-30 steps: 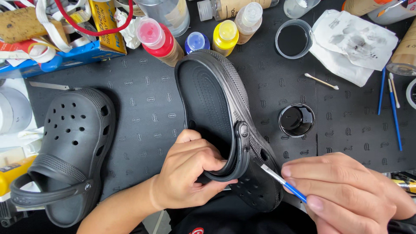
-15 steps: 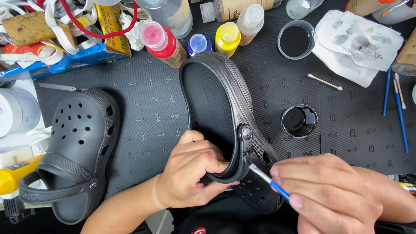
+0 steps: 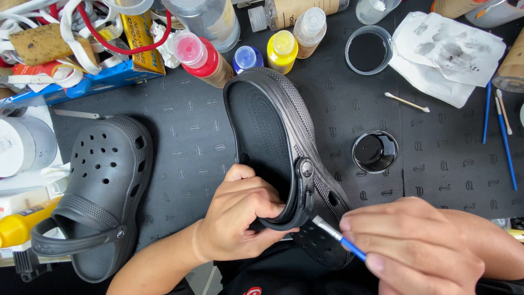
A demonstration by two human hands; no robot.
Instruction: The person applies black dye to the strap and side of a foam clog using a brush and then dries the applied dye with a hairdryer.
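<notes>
Around the grip of the left hand (image 3: 240, 218) on the black clog (image 3: 284, 158), bare mat (image 3: 185, 136) lies open to its left, up to the second clog (image 3: 95, 196). Beyond the grip, 4 bottles (image 3: 245, 54) block the far edge. Right of the grip, the right hand (image 3: 420, 246) and brush (image 3: 338, 237) crowd close; the open paint jar (image 3: 375, 151) stands near.

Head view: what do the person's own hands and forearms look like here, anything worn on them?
Both are bare. The left hand and its forearm show no glove, sleeve, watch or bracelet, and no ring on the fingers in sight. The right hand is likewise ungloved, with no ring or wristband visible and short, unpainted nails. Its forearm runs off the frame's right edge, also unsleeved.
</notes>
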